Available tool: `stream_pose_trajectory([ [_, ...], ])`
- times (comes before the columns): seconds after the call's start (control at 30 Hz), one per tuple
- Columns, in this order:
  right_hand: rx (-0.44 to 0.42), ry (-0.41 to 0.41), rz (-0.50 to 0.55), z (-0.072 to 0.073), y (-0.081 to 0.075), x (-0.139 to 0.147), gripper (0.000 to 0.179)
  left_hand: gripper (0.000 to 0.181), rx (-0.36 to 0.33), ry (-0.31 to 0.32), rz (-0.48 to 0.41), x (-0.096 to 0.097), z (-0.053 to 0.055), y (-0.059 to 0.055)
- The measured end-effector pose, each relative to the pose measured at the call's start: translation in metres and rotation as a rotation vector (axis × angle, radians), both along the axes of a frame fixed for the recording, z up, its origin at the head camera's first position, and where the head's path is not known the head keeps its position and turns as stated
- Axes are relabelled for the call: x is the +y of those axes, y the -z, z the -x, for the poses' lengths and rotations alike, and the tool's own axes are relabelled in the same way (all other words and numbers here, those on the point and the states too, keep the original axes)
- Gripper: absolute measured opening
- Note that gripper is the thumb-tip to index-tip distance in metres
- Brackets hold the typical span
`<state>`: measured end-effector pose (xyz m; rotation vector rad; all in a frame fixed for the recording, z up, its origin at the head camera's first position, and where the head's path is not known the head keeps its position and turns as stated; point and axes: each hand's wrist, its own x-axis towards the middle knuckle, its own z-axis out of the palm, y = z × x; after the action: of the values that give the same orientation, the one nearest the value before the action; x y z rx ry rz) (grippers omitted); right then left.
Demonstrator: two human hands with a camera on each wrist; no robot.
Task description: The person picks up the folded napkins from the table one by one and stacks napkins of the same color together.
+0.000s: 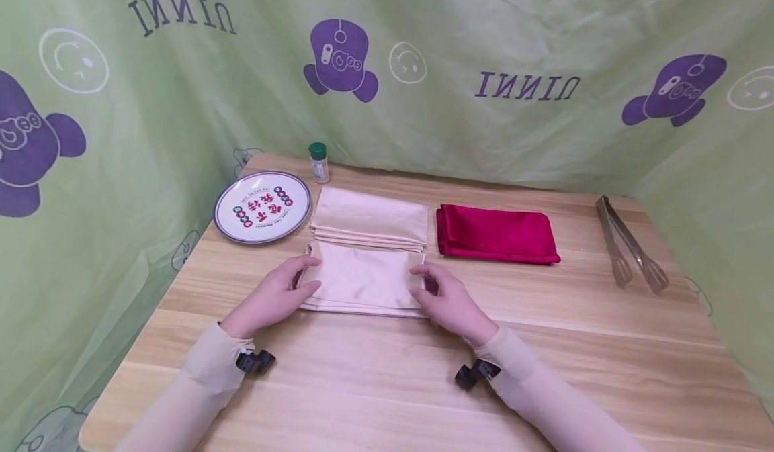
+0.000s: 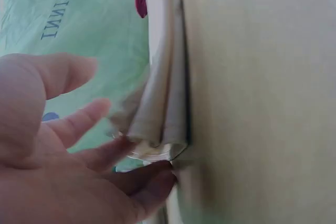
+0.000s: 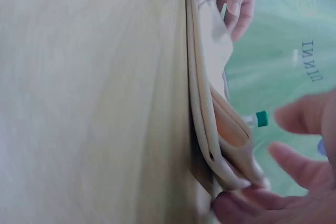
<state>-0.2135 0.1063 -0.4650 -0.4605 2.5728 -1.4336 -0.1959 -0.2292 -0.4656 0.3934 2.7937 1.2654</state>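
A folded pale pink satin cloth lies near the middle of the table between both hands. At its left end is my left hand, its thumb held apart from the fingers. In the left wrist view, the lower fingers touch the layered end of the cloth. My right hand is at the opposite end, thumb also spread away. The right wrist view has its lower fingers against the folded edge, where the layers of cloth gape a little.
Behind lies another folded pale pink cloth; a folded dark red cloth is to its right. A printed plate and a green-capped shaker bottle stand back left. Metal tongs lie far right. A green curtain surrounds the table.
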Motion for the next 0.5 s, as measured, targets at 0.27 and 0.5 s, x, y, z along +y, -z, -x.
stream_pose_trajectory([
  [0.27, -0.14, 0.126, 0.237, 0.008, 0.009, -0.005, 0.031, 0.034, -0.025, -0.07, -0.178, -0.003, 0.005, 0.005],
  [0.5, -0.199, 0.16, 0.291, 0.005, -0.004, -0.007, 0.036, 0.029, 0.019, -0.089, -0.228, 0.001, 0.007, 0.004],
])
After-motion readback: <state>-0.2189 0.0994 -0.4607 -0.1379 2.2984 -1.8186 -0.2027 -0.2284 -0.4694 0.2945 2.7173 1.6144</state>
